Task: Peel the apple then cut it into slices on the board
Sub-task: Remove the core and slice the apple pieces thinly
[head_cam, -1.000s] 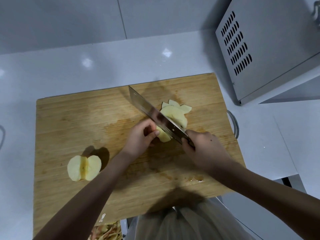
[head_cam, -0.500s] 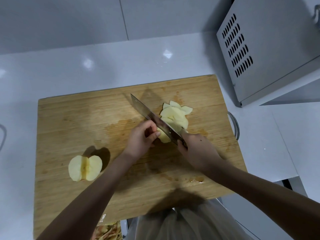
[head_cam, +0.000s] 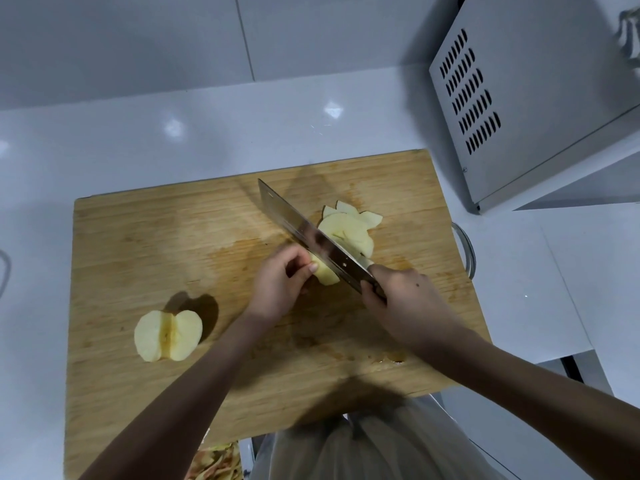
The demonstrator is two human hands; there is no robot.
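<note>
On the white surface [head_cam: 173, 133] lies a wooden board [head_cam: 138, 237]. Slicing is under way: the left hand [head_cam: 277, 282] pinches the peeled apple piece [head_cam: 325, 273] at centre frame, and the right hand [head_cam: 401, 296] grips the cleaver [head_cam: 304, 233]. Slices [head_cam: 349, 226] pile up behind the blade; an uncut half [head_cam: 168, 336] waits at lower left. The next cut likely calls for drawing the fingertips back.

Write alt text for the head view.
On a wooden cutting board, the right hand grips a cleaver slicing a peeled apple piece held by the left hand, cut slices fanned beyond the blade. Another peeled apple half sits toward the board's left; a vented grey appliance stands upper right.
</note>
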